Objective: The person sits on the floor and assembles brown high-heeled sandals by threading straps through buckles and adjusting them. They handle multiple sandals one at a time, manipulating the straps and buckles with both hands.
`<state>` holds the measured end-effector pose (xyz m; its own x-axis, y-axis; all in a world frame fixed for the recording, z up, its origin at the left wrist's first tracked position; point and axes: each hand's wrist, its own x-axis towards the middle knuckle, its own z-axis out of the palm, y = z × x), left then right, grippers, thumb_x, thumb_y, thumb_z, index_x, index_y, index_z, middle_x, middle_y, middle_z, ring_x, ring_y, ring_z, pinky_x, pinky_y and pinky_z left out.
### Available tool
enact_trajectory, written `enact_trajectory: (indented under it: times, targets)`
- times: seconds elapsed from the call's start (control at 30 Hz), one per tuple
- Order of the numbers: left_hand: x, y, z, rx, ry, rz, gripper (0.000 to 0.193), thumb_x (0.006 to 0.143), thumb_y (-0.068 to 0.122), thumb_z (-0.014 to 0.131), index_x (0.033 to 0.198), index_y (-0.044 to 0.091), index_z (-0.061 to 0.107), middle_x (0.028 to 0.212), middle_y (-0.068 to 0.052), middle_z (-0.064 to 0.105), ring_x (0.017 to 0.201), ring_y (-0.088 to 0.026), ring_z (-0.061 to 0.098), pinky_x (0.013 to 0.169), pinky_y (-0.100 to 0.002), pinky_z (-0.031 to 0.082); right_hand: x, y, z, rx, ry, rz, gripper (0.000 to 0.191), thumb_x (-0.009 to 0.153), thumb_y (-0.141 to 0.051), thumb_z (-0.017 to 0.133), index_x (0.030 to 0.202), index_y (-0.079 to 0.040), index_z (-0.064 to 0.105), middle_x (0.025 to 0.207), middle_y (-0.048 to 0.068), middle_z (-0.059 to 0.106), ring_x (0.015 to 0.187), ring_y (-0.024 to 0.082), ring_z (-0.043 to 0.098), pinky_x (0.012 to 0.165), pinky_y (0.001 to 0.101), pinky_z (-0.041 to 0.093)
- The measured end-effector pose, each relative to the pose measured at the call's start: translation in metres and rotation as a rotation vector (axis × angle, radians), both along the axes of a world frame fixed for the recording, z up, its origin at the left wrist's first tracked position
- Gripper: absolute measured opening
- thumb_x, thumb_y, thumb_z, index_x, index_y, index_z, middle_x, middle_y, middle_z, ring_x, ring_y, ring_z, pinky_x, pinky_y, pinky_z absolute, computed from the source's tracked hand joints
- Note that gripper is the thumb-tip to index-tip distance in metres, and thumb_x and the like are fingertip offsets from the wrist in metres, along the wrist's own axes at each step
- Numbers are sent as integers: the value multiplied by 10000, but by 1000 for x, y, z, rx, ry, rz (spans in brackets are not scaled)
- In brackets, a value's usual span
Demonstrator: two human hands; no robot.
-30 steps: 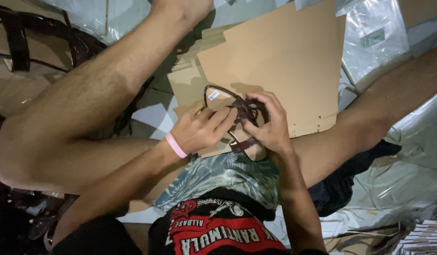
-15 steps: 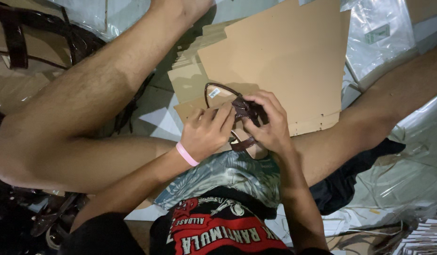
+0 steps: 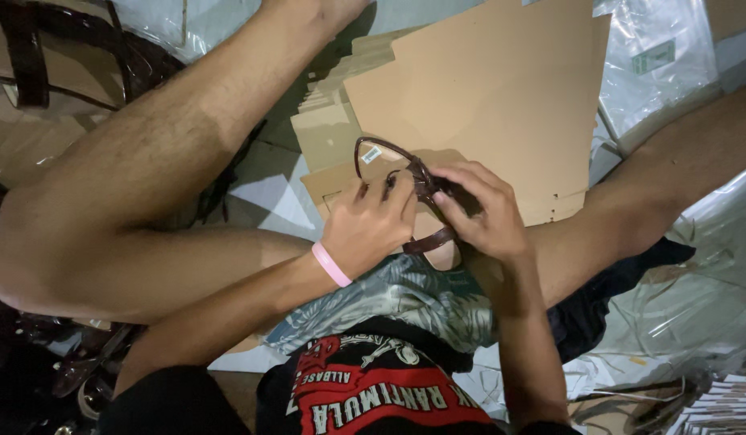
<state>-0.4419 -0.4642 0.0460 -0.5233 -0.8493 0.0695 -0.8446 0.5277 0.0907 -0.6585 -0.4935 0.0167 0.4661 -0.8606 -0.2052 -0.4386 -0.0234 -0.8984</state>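
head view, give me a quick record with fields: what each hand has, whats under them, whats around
left hand: left hand, pink wristband, fingers on the dark brown strap
right hand: right hand pinches the strap near its middle
strap: glossy, loops out above the hands, small white tag on the loop
beneath: stack of flat brown cardboard sheets
posture: seated, bare legs spread either side of the cardboard
around: clear plastic bags upper right; more dark brown straps upper left
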Motion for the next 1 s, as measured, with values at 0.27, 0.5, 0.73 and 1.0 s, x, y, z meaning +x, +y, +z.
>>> enact_trajectory:
  times: [0.27, 0.5, 0.73, 1.0]
  targets:
    - [-9, -2, -1, -37, 5, 18, 259, 821, 213, 648, 979, 37, 756, 1101, -79, 663, 882, -206, 615, 723, -341, 457, 1, -23, 14, -76, 111, 157, 317, 925, -102, 751, 1235, -48, 712, 1144, 146, 729, 1021, 308, 710, 879, 371, 570]
    - [-11, 0, -5, -4, 28, 28, 227, 824, 211, 645, 942, 46, 746, 1076, -70, 654, 860, -202, 612, 725, -349, 461, 2, -9, -3, -222, 47, 84, 224, 910, -40, 787, 1126, -28, 728, 1091, 124, 741, 979, 286, 729, 854, 360, 590]
    - [-15, 4, -11, 6, 65, 50, 277, 835, 206, 649, 1030, 36, 751, 1092, -52, 642, 865, -194, 628, 787, -360, 498, -4, -5, -7, -97, 25, 39, 250, 910, -11, 795, 1151, -22, 731, 1084, 126, 749, 982, 233, 740, 858, 314, 585]
    - [-11, -1, -17, 91, 170, 45, 272, 806, 188, 659, 1020, 35, 731, 1127, -53, 656, 954, -200, 666, 810, -354, 513, -27, 6, -24, 412, -126, -116, 288, 969, 36, 660, 1257, 43, 679, 1129, 98, 748, 1014, 134, 696, 912, 281, 572]
